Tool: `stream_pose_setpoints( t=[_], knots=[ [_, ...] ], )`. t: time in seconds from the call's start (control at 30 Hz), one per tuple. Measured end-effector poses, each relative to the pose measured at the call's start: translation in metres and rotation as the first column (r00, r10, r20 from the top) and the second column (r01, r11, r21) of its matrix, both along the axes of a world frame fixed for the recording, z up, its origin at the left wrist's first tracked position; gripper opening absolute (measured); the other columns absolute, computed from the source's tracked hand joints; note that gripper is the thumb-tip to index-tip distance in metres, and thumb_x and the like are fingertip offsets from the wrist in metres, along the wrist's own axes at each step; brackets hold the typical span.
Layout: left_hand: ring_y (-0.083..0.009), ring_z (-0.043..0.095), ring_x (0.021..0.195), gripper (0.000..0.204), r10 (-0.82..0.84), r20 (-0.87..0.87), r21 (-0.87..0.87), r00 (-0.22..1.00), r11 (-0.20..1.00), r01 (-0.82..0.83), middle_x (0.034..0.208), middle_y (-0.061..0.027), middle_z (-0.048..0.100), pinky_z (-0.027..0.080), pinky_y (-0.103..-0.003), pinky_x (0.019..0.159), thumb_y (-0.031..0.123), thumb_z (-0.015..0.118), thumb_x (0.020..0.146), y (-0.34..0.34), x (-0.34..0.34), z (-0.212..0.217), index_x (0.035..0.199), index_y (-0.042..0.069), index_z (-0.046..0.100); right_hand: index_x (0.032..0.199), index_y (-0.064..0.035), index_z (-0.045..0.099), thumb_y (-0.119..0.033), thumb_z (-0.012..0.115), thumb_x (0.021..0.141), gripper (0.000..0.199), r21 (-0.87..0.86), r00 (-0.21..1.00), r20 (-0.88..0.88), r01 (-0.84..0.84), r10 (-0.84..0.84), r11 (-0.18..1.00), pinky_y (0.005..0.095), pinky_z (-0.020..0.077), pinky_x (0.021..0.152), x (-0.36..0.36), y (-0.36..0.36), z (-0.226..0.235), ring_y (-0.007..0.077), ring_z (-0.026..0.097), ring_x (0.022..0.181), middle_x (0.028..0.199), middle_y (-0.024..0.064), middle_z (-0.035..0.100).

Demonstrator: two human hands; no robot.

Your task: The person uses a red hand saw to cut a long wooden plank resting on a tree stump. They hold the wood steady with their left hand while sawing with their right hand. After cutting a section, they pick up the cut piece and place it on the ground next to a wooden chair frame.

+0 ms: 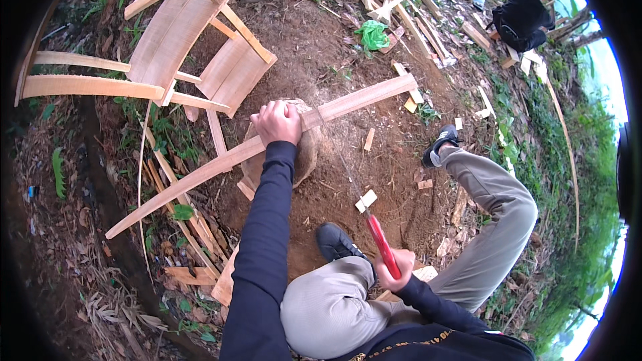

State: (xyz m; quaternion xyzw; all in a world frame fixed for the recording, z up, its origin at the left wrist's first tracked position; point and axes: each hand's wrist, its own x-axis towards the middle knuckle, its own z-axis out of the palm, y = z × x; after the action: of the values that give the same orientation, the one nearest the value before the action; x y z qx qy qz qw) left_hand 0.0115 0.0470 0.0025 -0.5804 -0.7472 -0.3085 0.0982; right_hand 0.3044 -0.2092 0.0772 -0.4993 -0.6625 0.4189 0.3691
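Plank (221, 161) slants from lower left to upper right of centre; mid-frame, our curled left hand (275, 124) grips it against a stump (306, 157). Lower right, the saw (380, 239) sits wrapped in our right hand (397, 269). Should the plank rock under uneven pressure, the blade could skip toward our left knuckles.

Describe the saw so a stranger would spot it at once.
Find the round stump with a long plank lying across it, under the left hand. From that plank, the saw slants down to the right hand, which grips it. Its bright red handle sets it apart from the pale wood scraps.
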Motion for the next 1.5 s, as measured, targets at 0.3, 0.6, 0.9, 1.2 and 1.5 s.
stream_pose_setpoints(
  t=[0.3,0.6,0.9,1.2,1.5],
  knots=[
    [-0.0267,0.059,0.070,0.028,0.008,-0.039,0.057,0.999,0.998,-0.006,0.068,-0.0050,0.058,0.036,-0.042,0.070,0.021,0.059,0.084,0.002,0.004,0.001,0.059,0.011,0.051,0.077,0.0000,0.061,-0.004,0.063,0.082,0.006,0.098,0.977,-0.200,0.092,-0.071,0.991,0.0306,0.0438,0.049,-0.100,0.156,-0.015,0.0159,0.055,0.046,0.054,0.0092,0.050],
    [-0.0256,0.056,0.069,0.031,0.008,-0.073,0.090,0.997,0.996,-0.001,0.064,-0.0040,0.053,0.037,-0.042,0.071,0.021,0.059,0.083,0.001,0.004,-0.001,0.057,0.012,0.045,0.068,-0.0034,0.059,-0.002,0.060,0.075,0.007,-0.046,1.000,0.027,0.016,-0.015,0.999,0.0331,0.0460,0.048,0.009,-0.018,0.007,0.0238,0.058,0.045,0.054,0.0105,0.053],
    [-0.0262,0.058,0.070,0.028,-0.027,-0.040,0.085,0.999,0.996,0.030,0.067,-0.0054,0.057,0.036,-0.042,0.071,0.021,0.059,0.084,0.003,0.008,0.001,0.059,0.011,0.052,0.075,-0.0021,0.060,-0.006,0.062,0.081,0.007,0.119,0.989,-0.122,0.097,-0.082,0.988,0.0317,0.0415,0.046,-0.098,0.146,-0.023,0.0170,0.054,0.044,0.053,0.0100,0.049],
    [-0.0258,0.055,0.067,0.031,0.034,-0.072,0.067,0.997,0.997,-0.030,0.064,-0.0034,0.052,0.035,-0.041,0.069,0.021,0.060,0.083,-0.001,-0.002,-0.003,0.057,0.013,0.046,0.067,-0.0042,0.059,-0.002,0.063,0.073,0.008,0.036,1.000,-0.003,0.019,-0.019,0.999,0.0347,0.0450,0.046,-0.006,-0.011,-0.021,0.0267,0.057,0.044,0.054,0.0117,0.052],
    [-0.0276,0.060,0.071,0.025,0.014,-0.044,0.053,0.999,0.999,-0.012,0.068,-0.0066,0.060,0.036,-0.043,0.070,0.021,0.060,0.083,-0.001,0.002,0.002,0.061,0.010,0.056,0.072,-0.0008,0.060,-0.004,0.061,0.082,0.010,0.121,0.980,-0.172,0.125,-0.103,0.985,0.0305,0.0387,0.046,-0.098,0.142,-0.022,0.0135,0.049,0.042,0.051,0.0067,0.045]
  ],
)
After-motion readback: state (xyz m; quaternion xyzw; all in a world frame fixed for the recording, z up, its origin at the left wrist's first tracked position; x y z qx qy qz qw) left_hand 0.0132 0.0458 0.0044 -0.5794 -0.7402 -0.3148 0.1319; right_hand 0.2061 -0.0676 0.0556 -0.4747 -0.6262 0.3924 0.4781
